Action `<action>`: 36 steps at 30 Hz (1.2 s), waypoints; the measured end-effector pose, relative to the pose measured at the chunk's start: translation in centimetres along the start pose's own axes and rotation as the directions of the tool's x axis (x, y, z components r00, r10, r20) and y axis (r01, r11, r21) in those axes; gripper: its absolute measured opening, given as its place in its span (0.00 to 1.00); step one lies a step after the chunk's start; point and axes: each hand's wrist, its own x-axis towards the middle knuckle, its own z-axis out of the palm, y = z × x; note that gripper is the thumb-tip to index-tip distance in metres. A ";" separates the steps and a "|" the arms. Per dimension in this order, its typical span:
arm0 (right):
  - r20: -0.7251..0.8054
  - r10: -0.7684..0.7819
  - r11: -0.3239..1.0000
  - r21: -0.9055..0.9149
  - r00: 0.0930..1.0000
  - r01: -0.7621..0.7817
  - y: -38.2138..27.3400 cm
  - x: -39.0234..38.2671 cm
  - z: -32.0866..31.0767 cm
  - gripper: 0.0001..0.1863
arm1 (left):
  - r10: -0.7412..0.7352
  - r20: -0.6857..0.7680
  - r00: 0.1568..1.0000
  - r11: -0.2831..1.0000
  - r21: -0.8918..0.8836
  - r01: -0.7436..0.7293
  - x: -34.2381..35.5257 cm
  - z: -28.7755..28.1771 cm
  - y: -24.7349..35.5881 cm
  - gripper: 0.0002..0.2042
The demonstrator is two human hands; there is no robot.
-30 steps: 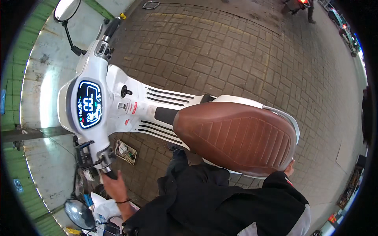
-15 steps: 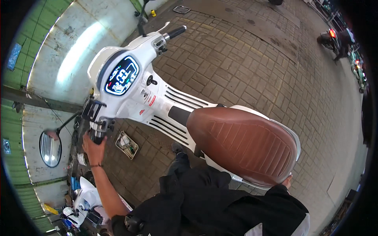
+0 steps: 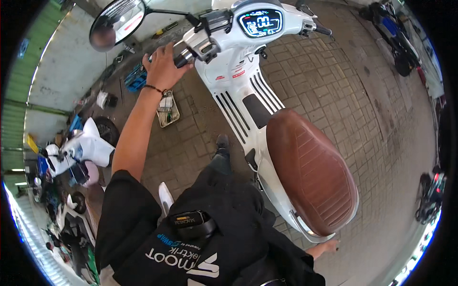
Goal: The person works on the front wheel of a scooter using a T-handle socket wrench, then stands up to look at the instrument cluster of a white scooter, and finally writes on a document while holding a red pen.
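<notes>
A white scooter (image 3: 279,188) with a brown ribbed seat (image 3: 310,171) stands in front of me and to my right. Its dashboard (image 3: 260,23) is lit. My left hand (image 3: 164,66) is at the end of the left handlebar grip (image 3: 183,58), thumb on the near side and fingers reaching over toward the lever; part of the grip shows beside it. Behind the seat's tail, my right hand (image 3: 325,248) is low with fingers stretched out; whether it touches the rear edge I cannot tell. A round mirror (image 3: 117,24) juts out from the left handlebar.
A pale tray of small items (image 3: 168,109) lies on the paving left of the scooter. Beyond it are a blue crate (image 3: 135,78) and another white scooter (image 3: 88,148). A corrugated wall runs along the left. Parked motorbikes (image 3: 393,35) stand at the far right.
My view has swung round, so the scooter's front now sits higher and further right. The right hand has moved from the seat's rear edge to just behind the tail. The left stays at the grip.
</notes>
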 end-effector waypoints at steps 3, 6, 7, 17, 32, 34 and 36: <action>0.431 -0.129 0.806 0.570 0.893 -0.158 -14.6 -5.8 -3.3 0.23 | 0.010 -0.067 0.998 0.942 -0.333 -0.031 -5.0 -4.3 0.0 0.35; 0.573 -0.791 0.489 0.802 0.213 -0.343 -28.3 -14.1 -10.4 0.14 | 0.398 0.236 0.887 0.403 -0.913 0.063 -10.0 -9.2 0.8 0.33; 0.381 -0.918 0.389 0.809 -0.111 -0.441 -30.6 -16.6 -11.7 0.13 | 0.589 0.174 0.789 0.239 -0.970 0.035 -11.4 -10.2 0.5 0.32; -0.108 -0.218 0.521 0.827 -0.970 -0.209 -42.7 -33.1 -13.9 0.09 | 0.205 0.523 0.827 0.191 -0.850 0.491 -15.6 -4.2 -16.6 0.27; -0.349 -0.159 0.976 0.084 -0.924 -0.199 -44.9 -89.1 -1.9 0.32 | -0.296 0.805 0.515 0.526 -0.313 0.791 -24.1 17.1 -48.7 0.28; 0.073 -0.044 0.996 0.086 -0.996 -0.038 -42.5 -96.8 2.3 0.33 | -0.325 0.833 0.448 0.433 -0.290 0.853 -27.7 20.1 -51.1 0.29; 0.403 0.059 0.938 0.290 -0.913 0.189 -40.5 -104.9 7.4 0.24 | -0.357 0.854 0.379 0.348 -0.254 0.902 -30.3 22.4 -52.4 0.29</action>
